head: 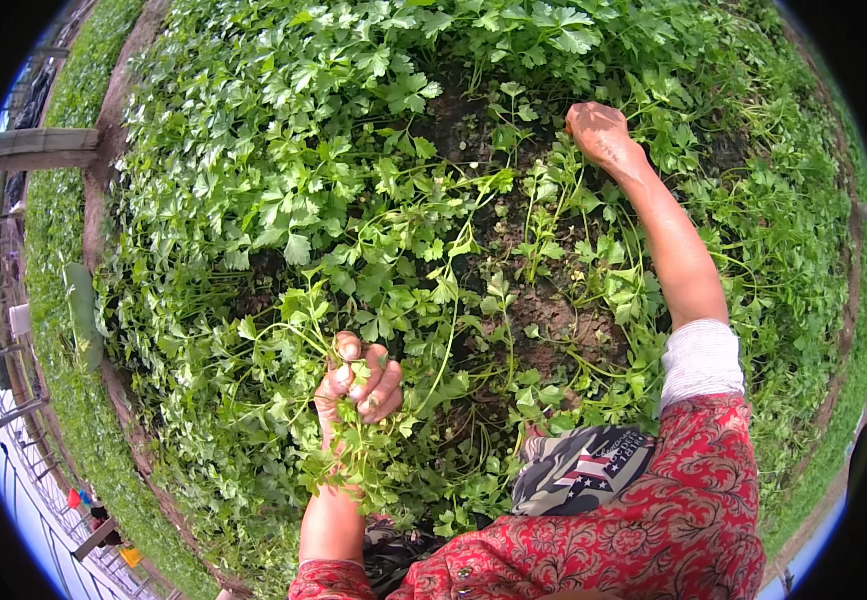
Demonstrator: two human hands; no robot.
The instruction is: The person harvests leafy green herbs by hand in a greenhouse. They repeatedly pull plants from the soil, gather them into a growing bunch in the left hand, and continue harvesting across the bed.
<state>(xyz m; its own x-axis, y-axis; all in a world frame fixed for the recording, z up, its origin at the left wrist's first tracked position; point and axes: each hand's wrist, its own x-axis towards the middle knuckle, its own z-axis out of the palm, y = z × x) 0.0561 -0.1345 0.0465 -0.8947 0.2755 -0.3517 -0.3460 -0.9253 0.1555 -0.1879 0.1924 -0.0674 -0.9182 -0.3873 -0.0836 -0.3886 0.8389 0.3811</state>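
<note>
Leafy green plants with lobed leaves like celery or parsley [298, 187] fill the ground before me. My left hand [362, 382], at the lower middle, is closed around thin stems of a small leafy bunch [362, 465], whose leaves hang over the wrist. At the upper right, my right hand [600, 129] reaches low among the plants with its fingers curled down. Leaves and the back of the hand hide its fingertips, so its grip is not visible. Sparser stems rise from a patch of brown soil [553, 322] between the hands.
A dirt path [103, 202] runs along the left side, with a wooden beam [47, 148] and a long green object [83, 315] beside it. Another planted strip lies beyond. A person in dark clothing [103, 525] is at the far lower left, near a yellow object [131, 556].
</note>
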